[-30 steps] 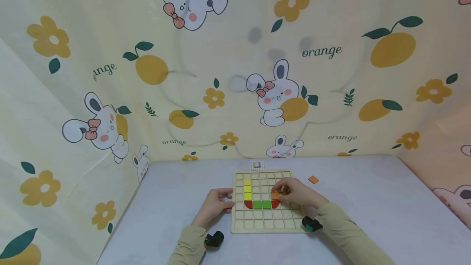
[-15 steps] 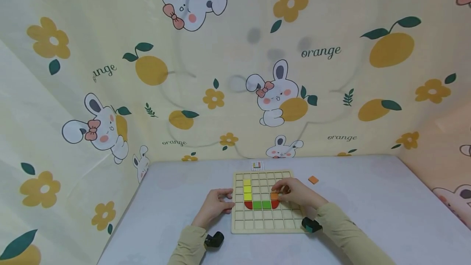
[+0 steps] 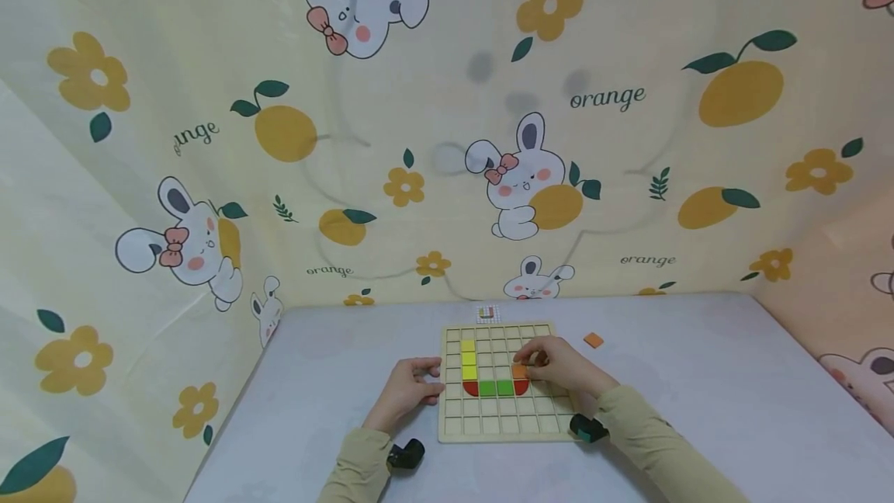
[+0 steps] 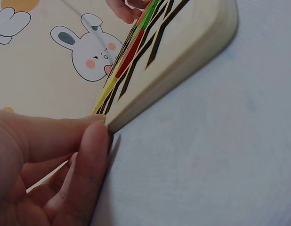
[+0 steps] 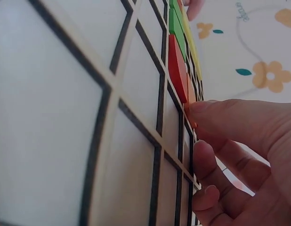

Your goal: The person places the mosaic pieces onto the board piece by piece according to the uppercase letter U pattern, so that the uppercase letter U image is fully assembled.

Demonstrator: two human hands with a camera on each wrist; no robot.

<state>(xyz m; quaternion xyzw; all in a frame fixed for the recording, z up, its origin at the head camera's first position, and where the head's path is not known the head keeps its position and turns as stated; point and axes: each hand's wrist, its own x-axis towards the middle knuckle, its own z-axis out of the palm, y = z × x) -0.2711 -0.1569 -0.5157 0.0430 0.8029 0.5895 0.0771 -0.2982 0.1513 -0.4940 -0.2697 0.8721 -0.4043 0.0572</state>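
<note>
A wooden grid board (image 3: 489, 429) lies on the table. A column of yellow square tiles (image 3: 469, 359) meets a bottom row of two green tiles (image 3: 496, 388) between two rounded red tiles (image 3: 471, 388). My right hand (image 3: 559, 363) holds an orange square tile (image 3: 520, 372) by thumb and fingertips, at the cell just above the right red tile (image 5: 177, 68). In the right wrist view the thumb covers much of the orange tile (image 5: 191, 94). My left hand (image 3: 408, 390) touches the board's left edge with nearly straight fingers and thumb (image 4: 94, 150).
Another orange tile (image 3: 593, 340) lies on the table right of the board. Behind the board is a small card (image 3: 487, 313) with a coloured grid pattern. A printed curtain (image 3: 447, 200) rises behind the table (image 3: 698, 379). Black wrist cameras (image 3: 407, 454) sit at both wrists.
The orange tile in my right hand has shifted very slightly left into line with the cell above the red tile. My left hand stays at the board's edge.
</note>
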